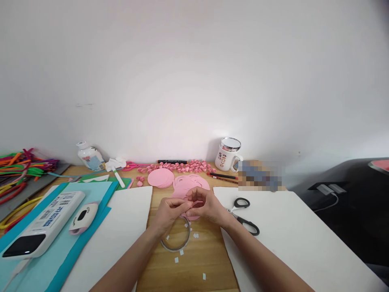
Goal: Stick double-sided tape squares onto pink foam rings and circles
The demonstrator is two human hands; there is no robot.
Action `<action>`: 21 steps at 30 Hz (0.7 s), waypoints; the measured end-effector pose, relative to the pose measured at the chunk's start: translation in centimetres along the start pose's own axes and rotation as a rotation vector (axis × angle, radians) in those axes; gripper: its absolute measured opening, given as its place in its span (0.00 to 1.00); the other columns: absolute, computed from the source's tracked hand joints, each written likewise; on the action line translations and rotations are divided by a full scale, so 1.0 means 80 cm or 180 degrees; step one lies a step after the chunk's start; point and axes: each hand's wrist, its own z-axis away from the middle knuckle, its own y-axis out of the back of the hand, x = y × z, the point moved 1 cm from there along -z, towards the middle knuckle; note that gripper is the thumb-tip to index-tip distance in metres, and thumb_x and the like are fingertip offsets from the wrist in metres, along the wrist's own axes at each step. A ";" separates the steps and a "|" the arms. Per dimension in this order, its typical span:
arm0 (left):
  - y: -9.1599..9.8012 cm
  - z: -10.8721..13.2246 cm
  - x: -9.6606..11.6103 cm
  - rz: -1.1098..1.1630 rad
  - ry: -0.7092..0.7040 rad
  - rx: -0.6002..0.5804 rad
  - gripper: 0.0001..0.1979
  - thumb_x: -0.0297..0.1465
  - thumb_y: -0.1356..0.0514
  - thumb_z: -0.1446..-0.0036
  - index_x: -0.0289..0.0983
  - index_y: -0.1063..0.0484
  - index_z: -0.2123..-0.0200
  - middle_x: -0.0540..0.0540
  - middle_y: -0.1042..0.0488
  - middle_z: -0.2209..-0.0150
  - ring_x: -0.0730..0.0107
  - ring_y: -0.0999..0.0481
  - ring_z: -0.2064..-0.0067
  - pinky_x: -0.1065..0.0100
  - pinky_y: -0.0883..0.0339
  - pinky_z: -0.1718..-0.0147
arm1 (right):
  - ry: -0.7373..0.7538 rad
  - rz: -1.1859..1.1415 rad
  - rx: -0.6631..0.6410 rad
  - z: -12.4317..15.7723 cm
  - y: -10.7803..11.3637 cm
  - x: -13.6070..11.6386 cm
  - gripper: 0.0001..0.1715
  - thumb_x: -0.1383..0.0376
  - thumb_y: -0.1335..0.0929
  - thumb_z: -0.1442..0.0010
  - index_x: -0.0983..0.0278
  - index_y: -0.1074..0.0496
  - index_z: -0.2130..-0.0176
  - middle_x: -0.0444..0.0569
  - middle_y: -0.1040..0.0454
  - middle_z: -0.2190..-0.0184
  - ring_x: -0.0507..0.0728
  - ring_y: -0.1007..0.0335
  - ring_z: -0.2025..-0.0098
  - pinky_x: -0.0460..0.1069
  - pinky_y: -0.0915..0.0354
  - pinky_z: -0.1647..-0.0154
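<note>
My left hand [170, 211] and my right hand [206, 206] meet over the middle of the wooden table. Both pinch a small piece of pink paper [197, 203], largely covered by the fingers. Just behind them lie loose pink paper cutouts [182, 185] and a stack of pink paper circles [161, 177]. Many small rolled pink pieces [197, 166] are spread along the wall. A roll of tape [176, 248] lies under my left hand, with small whitish bits [181, 252] around it.
Black-handled scissors [248, 225] rest on white paper [282, 231] at the right. A mug [226, 156] and pencils [225, 177] stand or lie behind. At the left are a power bank [45, 223], a white bottle [91, 156] and colourful pipe cleaners [22, 170].
</note>
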 end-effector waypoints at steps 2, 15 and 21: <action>0.000 0.000 0.003 0.0145 -0.0038 0.0088 0.08 0.33 0.38 0.55 0.33 0.24 0.77 0.46 0.25 0.76 0.68 0.29 0.71 0.69 0.37 0.70 | 0.0010 0.0031 0.0025 0.000 0.001 0.000 0.27 0.65 0.25 0.66 0.64 0.35 0.65 0.43 0.32 0.71 0.50 0.35 0.69 0.46 0.37 0.67; 0.006 -0.004 0.008 0.0623 -0.0116 0.0887 0.08 0.33 0.35 0.59 0.33 0.23 0.75 0.45 0.24 0.75 0.67 0.28 0.70 0.67 0.35 0.68 | -0.0091 -0.0245 0.0136 -0.003 0.009 0.003 0.24 0.61 0.26 0.63 0.65 0.33 0.66 0.43 0.29 0.76 0.50 0.34 0.75 0.47 0.36 0.71; 0.008 -0.004 0.004 -0.0067 -0.0149 0.1026 0.11 0.34 0.35 0.59 0.35 0.23 0.71 0.44 0.22 0.69 0.64 0.27 0.66 0.69 0.35 0.68 | 0.0083 -0.0516 0.0531 -0.006 0.012 0.002 0.22 0.60 0.27 0.59 0.65 0.33 0.64 0.46 0.29 0.72 0.52 0.31 0.71 0.49 0.33 0.68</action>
